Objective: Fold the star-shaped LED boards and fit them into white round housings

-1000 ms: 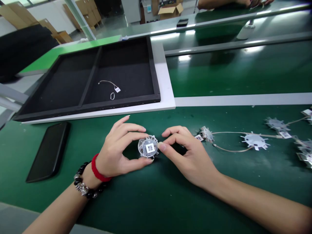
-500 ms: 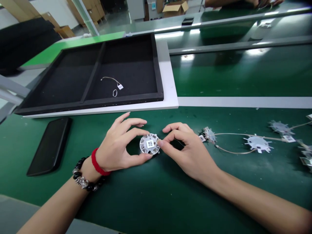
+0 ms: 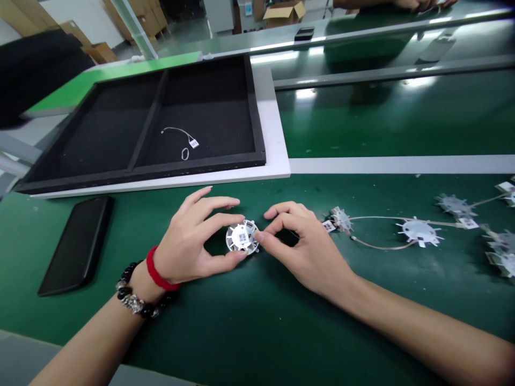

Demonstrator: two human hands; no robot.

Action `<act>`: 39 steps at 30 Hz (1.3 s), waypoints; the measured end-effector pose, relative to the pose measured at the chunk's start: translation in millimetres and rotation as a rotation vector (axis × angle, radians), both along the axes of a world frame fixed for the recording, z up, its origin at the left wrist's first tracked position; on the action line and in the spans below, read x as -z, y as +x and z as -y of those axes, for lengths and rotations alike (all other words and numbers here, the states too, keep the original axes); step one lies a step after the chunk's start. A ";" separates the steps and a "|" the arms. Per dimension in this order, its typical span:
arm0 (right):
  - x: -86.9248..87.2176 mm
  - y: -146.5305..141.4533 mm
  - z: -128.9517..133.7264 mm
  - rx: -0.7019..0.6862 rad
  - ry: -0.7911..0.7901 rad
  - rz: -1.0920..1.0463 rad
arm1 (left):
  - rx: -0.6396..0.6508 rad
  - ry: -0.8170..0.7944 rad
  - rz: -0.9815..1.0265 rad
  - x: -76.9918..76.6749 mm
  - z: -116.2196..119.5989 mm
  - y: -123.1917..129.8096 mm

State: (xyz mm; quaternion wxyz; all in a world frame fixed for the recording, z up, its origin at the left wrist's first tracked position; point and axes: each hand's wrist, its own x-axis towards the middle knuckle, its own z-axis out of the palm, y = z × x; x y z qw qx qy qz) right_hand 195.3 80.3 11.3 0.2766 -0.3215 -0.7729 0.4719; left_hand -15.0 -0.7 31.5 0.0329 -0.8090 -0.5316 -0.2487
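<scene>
A round white spoked disc (image 3: 233, 236) with a square code label (image 3: 242, 237) is at the middle of the green table. My left hand (image 3: 193, 236) grips its rim between thumb and index finger, the other fingers spread above. The thumb and index finger of my right hand (image 3: 301, 241) are pinched together at the disc's right side, touching it. What lies between those fingertips is hidden. A thin wire shows faintly inside the curl of the right hand. Just right of that hand lies a small spiky metallic piece (image 3: 341, 220) with a wire.
More flat spiky pieces (image 3: 421, 232) with wires and labels lie at the right. A black phone-like slab (image 3: 76, 244) is at the left. Behind stands a black divided tray (image 3: 197, 163) holding a labelled wire (image 3: 179, 130) and a small loop (image 3: 185, 154). Another person's hands (image 3: 418, 4) show at top right.
The whole view has shifted slightly left. The spoked disc and its label look slightly turned between my fingers. Both hands keep nearly the same hold.
</scene>
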 end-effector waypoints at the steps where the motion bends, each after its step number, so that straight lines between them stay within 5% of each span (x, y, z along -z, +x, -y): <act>1: 0.1 -0.2 0.0 -0.001 0.006 0.000 | 0.003 0.005 -0.004 0.1 0.1 -0.2; 27: 0.1 2.5 -1.0 -0.054 -0.019 0.065 | 0.080 -0.143 0.176 3.9 -0.5 1.1; 31: 4.6 4.7 -3.6 -0.114 0.152 0.047 | 0.090 -0.135 0.184 4.8 -0.8 0.6; 39: 13.4 7.1 -12.9 -0.218 0.812 0.111 | 0.096 -0.148 0.199 5.1 -0.7 0.5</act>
